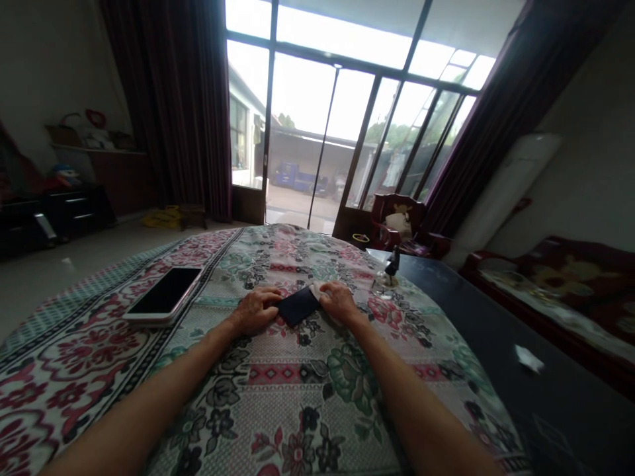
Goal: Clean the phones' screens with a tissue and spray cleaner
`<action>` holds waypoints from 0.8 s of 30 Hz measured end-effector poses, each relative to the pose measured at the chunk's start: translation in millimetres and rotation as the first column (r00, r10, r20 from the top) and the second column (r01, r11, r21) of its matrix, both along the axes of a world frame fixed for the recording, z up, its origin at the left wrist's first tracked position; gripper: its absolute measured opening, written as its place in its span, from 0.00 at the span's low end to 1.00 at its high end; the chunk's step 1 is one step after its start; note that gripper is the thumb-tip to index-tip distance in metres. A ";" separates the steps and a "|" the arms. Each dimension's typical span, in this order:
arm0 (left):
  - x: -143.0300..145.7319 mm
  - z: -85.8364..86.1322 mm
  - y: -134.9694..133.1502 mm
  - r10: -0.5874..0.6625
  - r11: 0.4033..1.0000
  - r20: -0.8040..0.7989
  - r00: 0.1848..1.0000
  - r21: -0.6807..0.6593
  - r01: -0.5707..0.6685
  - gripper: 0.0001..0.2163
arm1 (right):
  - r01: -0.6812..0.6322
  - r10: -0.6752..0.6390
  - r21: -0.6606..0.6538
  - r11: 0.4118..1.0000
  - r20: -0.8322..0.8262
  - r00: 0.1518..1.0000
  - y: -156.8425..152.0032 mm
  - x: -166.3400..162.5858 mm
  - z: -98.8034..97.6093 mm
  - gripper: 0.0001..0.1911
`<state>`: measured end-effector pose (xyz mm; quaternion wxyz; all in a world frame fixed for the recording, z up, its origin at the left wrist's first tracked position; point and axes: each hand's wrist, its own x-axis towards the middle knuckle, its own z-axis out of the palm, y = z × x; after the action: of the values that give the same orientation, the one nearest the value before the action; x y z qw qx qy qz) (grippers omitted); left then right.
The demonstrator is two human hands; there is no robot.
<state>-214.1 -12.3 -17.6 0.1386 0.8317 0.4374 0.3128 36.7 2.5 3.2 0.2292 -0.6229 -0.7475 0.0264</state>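
A small dark flat rectangular object (pixel 297 306), like a phone or case, lies on the floral cloth (pixel 278 396) between my hands. My left hand (pixel 255 309) presses on its left edge with curled fingers. My right hand (pixel 338 301) rests at its right end and pinches a small white cloth or tissue (pixel 316 289) against the object's top corner. Both forearms stretch forward over the cloth.
A large phone (pixel 165 294) with a dark screen and white rim lies to the left on the cloth. A small glass stand with a dark figure (pixel 387 276) is at the right. A dark table (pixel 520 370) with a white scrap (pixel 528 359) adjoins.
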 end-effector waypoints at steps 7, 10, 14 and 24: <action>6.5 5.9 -19.1 0.080 0.997 -0.068 0.994 -0.017 -0.081 0.19 | 0.027 -0.026 0.019 0.999 -0.028 0.999 -19.8 -5.3 -2.6 0.13; 8.3 5.0 -26.2 0.088 0.996 -0.109 0.990 0.012 -0.087 0.24 | 0.026 -0.025 0.025 0.999 -0.028 0.999 -27.8 -7.0 -2.4 0.14; 10.1 0.2 -26.4 0.094 0.996 -0.141 0.986 0.019 -0.092 0.26 | 0.039 -0.039 0.029 0.999 -0.019 0.999 -35.6 -6.9 -3.0 0.14; 8.1 -6.3 -23.5 0.126 0.992 -0.078 0.989 0.028 -0.125 0.28 | 0.073 -0.072 -0.021 0.997 0.041 0.997 -20.2 -9.4 7.2 0.15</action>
<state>-206.0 -35.8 -23.9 0.0915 0.8158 0.4904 0.2926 27.3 -17.7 10.4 0.2078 -0.6525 -0.7286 0.0140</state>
